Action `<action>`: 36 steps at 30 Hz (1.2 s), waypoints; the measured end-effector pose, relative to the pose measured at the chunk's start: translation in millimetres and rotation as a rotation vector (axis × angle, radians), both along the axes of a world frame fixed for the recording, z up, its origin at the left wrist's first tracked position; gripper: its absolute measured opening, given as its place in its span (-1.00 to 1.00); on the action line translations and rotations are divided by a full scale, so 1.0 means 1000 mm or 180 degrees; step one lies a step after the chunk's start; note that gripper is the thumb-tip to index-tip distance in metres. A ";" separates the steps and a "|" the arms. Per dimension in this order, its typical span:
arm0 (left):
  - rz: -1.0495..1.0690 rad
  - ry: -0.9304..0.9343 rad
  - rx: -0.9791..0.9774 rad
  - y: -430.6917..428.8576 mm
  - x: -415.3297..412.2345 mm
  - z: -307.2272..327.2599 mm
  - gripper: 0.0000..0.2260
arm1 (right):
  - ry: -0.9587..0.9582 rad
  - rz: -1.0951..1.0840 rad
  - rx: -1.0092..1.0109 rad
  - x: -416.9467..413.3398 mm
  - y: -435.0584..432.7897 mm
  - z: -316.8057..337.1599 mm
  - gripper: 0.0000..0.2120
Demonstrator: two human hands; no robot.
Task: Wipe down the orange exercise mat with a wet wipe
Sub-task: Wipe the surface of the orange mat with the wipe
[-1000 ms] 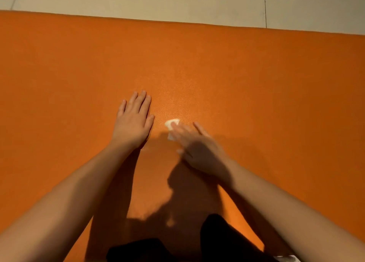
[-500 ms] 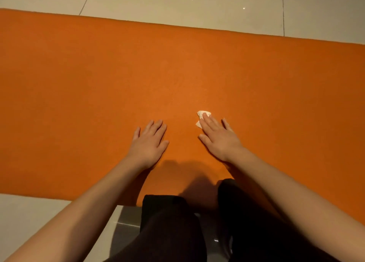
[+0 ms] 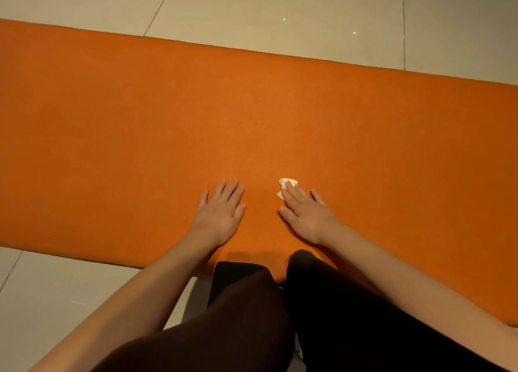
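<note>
Across pale tiled floor (image 3: 266, 10): orange exercise mat (image 3: 126, 125), flat, running from left edge of view to right, far and near edges both visible. On mat, towards its near edge, just right of centre: small crumpled white wet wipe (image 3: 286, 181), pinned under fingertips of right hand (image 3: 307, 216). Presses down with straight fingers, palm low to mat, thumb out to the left. Grip not clamped, fingers laid over wipe rather than curled round it. Only top and left corner of wipe showing past fingertips. Left of that, near but apart: left hand (image 3: 221, 212), flat on mat, palm down, fingers straight and close together, grip spread flat and holding nothing. Both hands pointing away from body, bare forearms coming in from bottom corners. Below hands: legs in dark trousers (image 3: 252, 315), knees overlapping mat's near edge. Small bright specks of reflected light on tiles beyond mat. Grout lines crossing floor at an angle, beyond mat and at lower left.
</note>
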State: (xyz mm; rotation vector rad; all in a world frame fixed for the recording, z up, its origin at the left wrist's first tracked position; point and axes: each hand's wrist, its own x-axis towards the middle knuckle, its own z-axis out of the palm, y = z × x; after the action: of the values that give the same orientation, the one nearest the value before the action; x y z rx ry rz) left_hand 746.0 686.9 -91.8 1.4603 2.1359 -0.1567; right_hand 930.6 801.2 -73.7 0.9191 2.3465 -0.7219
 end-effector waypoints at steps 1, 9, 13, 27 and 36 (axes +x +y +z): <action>0.0001 0.0024 -0.0010 0.000 0.000 0.000 -0.52 | 0.0045 0.0068 -0.0117 0.000 -0.005 0.001 -0.44; 0.0007 0.0072 -0.0058 0.001 0.001 -0.001 -0.52 | 0.0047 -0.0028 -0.0197 0.005 0.007 0.000 -0.48; 0.0056 0.0080 -0.0087 0.000 0.003 0.002 -0.52 | 0.0079 -0.0040 -0.0295 -0.002 -0.014 -0.003 -0.47; -0.0924 0.0210 -0.0730 -0.012 -0.025 0.052 -0.50 | 0.0169 -0.0004 -0.0277 0.005 -0.022 0.012 -0.46; -0.0507 0.0267 -0.0430 -0.024 -0.067 0.029 -0.48 | 0.0013 0.0014 -0.0079 -0.018 -0.020 0.007 -0.46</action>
State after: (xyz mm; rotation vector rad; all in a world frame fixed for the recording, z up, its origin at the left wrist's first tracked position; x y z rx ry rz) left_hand 679.3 662.7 -62.4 1.5675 2.0295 -0.4194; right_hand 912.7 780.8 -67.0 0.9023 2.3374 -0.7501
